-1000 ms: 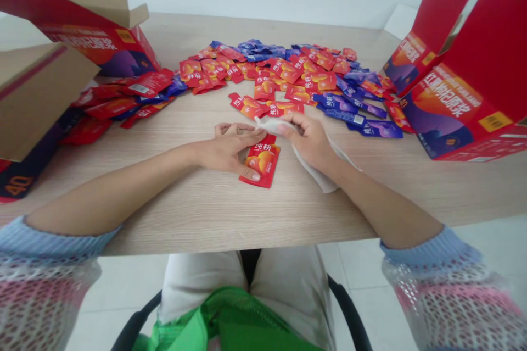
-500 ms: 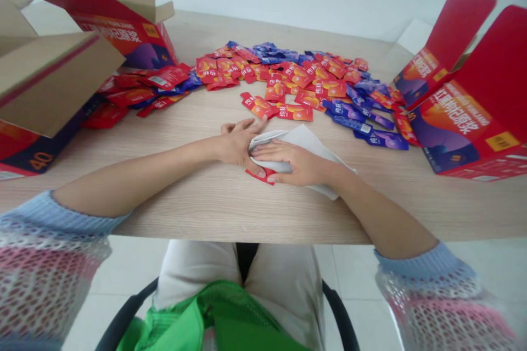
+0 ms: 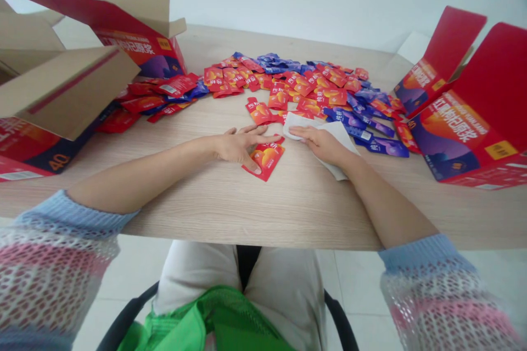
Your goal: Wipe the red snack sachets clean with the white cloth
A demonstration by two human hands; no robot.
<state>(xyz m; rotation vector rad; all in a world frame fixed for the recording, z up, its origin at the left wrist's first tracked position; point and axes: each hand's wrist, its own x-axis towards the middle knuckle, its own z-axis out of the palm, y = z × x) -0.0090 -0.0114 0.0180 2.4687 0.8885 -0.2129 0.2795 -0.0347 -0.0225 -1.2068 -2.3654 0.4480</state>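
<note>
A red pouch with orange print (image 3: 268, 160) lies flat on the table in front of me. My left hand (image 3: 241, 148) rests at its left side, fingers spread, the thumb pressing on the pouch's lower left part and the index finger across its top. To the right, my right hand (image 3: 321, 142) holds a folded white cloth (image 3: 341, 134) flat under its fingers. The cloth reaches past the hand on both sides and partly covers a red pouch behind it. Another loose red pouch (image 3: 259, 111) lies just beyond my left fingertips.
A wide heap of red pouches (image 3: 298, 83) and blue pouches (image 3: 340, 116) spreads across the back of the table. Opened cartons stand on the left (image 3: 49, 137) and right (image 3: 465, 137), with more pouches (image 3: 164, 93) beside the left ones. The table's front edge (image 3: 247, 244) is near my lap.
My right hand and the cloth have moved right and away from me, off the pouch, which now shows. My left hand stays at its left side. The view has shifted slightly.
</note>
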